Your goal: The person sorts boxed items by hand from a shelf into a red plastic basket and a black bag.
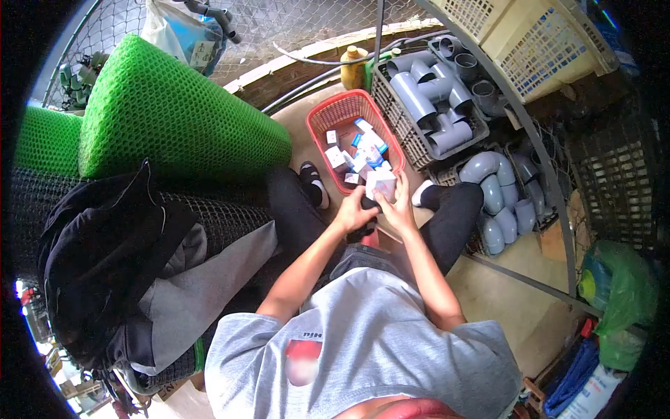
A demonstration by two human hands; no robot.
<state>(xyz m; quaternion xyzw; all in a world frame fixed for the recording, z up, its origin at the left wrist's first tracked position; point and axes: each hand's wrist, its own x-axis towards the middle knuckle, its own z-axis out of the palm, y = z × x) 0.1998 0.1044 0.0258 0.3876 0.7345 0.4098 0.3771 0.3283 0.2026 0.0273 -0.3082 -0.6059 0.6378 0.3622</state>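
My right hand point(398, 208) is closed on a small white box point(381, 184), held over the near rim of a red plastic basket point(315, 140). Beside it my left hand point(351, 214) is curled around something dark point(366, 205), which I cannot make out. Both hands are close together between my knees. Inside the basket lie several small white boxes point(335, 156) and blue-and-white boxes point(368, 146), loosely piled, mostly on the right side.
Rolls of green plastic mesh point(181, 115) lie at the left, with a black jacket point(105, 237) nearer me. Right of the basket stands a dark crate point(393, 120) of grey pipe fittings point(413, 96). More grey elbows point(492, 183) sit behind a metal bar point(534, 133). A yellow bottle point(354, 68) stands beyond.
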